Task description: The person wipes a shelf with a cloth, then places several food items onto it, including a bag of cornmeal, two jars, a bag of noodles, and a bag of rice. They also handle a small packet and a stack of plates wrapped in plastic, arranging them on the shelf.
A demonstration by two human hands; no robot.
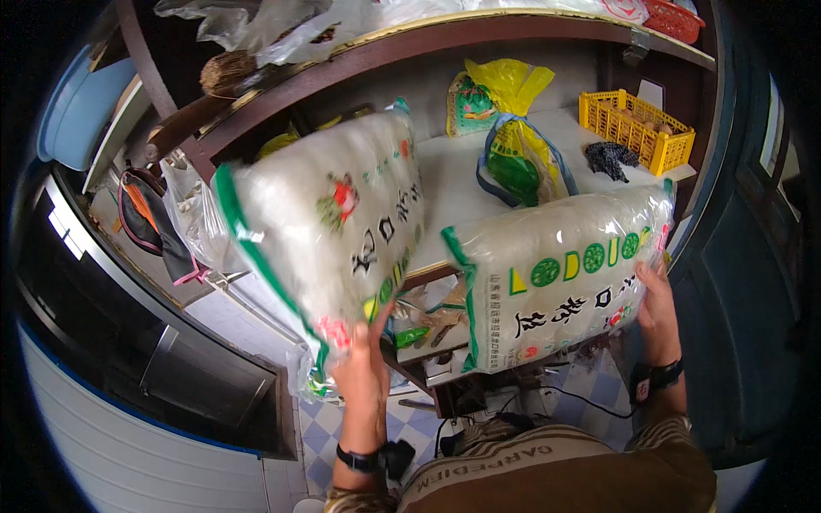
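Note:
My left hand (362, 359) grips the lower corner of a large clear plastic bag of dried vermicelli noodles (308, 211), which has green end seals and stands tilted at the left. With my right hand (657, 308) I grip the right end of a second, similar vermicelli bag (564, 276), its printed face towards me. Both bags are held up before the shelf, apart from each other. Behind them on the white shelf (442, 173) is a yellow plastic bag with green print (519, 154), a blue strap around it. Fingers behind the bags are partly hidden.
A yellow plastic crate of eggs (667, 141) and a crumpled dark bag (609, 160) lie at the shelf's right. Beside the yellow bag is a green printed packet (471, 106). A wooden shelf edge (449, 29) runs above. Lower down are small packets (410, 336) and a black cable (584, 399).

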